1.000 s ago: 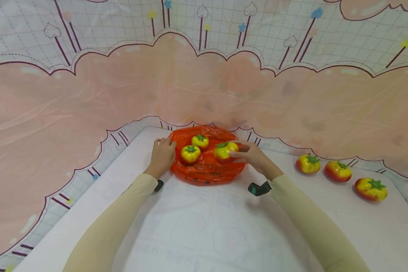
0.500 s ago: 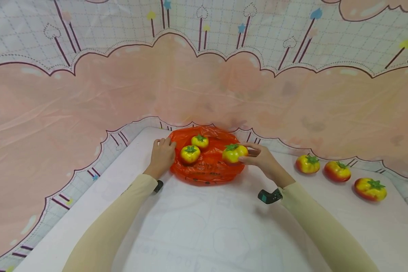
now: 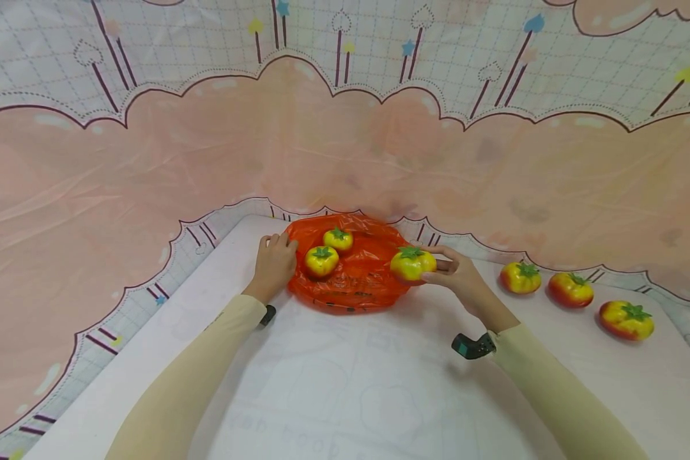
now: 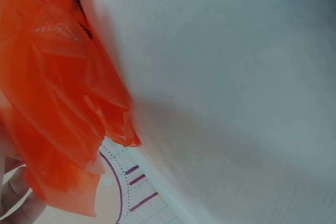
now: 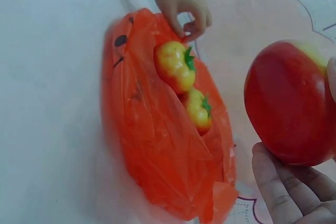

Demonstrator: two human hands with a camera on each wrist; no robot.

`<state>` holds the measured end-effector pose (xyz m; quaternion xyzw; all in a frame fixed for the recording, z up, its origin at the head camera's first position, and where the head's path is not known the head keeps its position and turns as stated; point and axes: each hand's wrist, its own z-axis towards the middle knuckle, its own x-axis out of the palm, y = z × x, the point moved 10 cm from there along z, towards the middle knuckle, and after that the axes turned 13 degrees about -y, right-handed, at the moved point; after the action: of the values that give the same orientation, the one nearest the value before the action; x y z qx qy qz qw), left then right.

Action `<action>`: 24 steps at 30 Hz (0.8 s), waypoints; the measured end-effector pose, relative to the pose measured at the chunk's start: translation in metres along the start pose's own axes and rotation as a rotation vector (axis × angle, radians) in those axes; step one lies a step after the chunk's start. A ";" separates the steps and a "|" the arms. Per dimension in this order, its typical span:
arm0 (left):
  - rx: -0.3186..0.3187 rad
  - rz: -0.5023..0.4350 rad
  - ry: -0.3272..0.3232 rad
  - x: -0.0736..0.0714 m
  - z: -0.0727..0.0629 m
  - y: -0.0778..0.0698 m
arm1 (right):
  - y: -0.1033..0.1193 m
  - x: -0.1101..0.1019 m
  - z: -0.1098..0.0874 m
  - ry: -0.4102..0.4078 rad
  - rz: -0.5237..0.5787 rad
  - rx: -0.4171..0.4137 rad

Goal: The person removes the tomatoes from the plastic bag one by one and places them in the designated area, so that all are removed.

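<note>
My left hand [image 3: 275,265] pinches the left edge of a red plastic bag [image 3: 356,291] lying on the white table. In the right wrist view, the left hand's thumb and finger meet at the edge of the bag [image 5: 147,145]. My right hand [image 3: 462,278] holds a yellow-and-red persimmon [image 3: 412,265] with a green calyx over the bag's right side. Its smooth red underside shows in the right wrist view, where the fingers [image 5: 294,195] curve around the persimmon [image 5: 286,103]. Two more persimmons sit on the bag, one nearer [image 3: 321,262] and one farther back [image 3: 338,239].
Three persimmons stand in a slanting row at the table's right, at the left [image 3: 520,278], middle [image 3: 571,289] and right [image 3: 627,321] of the row. A patterned pink and white sheet [image 3: 345,147] rises behind the white table [image 3: 333,377].
The right hand has drawn its persimmon to the right, from above the bag's middle right toward its right edge. The left hand and the two persimmons on the bag have stayed put.
</note>
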<state>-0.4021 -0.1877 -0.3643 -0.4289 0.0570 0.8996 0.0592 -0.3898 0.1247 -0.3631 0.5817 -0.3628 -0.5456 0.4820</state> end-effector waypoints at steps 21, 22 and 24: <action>0.005 0.003 -0.006 0.000 0.000 0.000 | 0.000 -0.072 -0.034 -0.227 0.019 -0.035; 0.005 0.003 -0.007 0.000 0.000 0.000 | -0.001 -0.075 -0.036 -0.232 0.014 -0.039; 0.007 0.000 -0.008 0.000 0.001 0.000 | -0.002 -0.082 -0.040 -0.239 0.012 -0.041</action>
<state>-0.4025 -0.1874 -0.3639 -0.4250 0.0598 0.9012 0.0608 -0.3618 0.2095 -0.3445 0.5001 -0.4099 -0.6156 0.4504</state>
